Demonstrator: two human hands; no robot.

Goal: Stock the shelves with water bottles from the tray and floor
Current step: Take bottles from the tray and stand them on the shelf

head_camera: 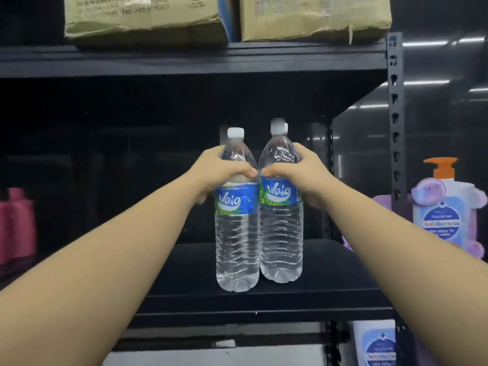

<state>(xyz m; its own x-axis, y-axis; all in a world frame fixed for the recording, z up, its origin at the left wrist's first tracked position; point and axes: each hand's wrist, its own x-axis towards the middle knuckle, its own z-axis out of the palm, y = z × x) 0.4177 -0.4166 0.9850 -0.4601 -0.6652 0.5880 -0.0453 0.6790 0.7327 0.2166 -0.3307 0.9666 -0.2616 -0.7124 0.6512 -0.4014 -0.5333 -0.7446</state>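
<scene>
Two clear water bottles [260, 233] wear white caps and blue labels — white lettering, green leaf print. Black shelf [330, 294]; tan cartons [148, 19] above — an orange-pumped soap bottle [446, 207] with pale blue label.

Black metal shelving [394, 107] — cardboard boxes [142, 19] above, glossy dark wall reflecting striplights.

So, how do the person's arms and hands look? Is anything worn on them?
Both arms are bare up to the frame edge: no sleeves show. The left hand and right hand wear no gloves, and no rings, watch or bracelets are visible. No markings can be seen on them.
</scene>
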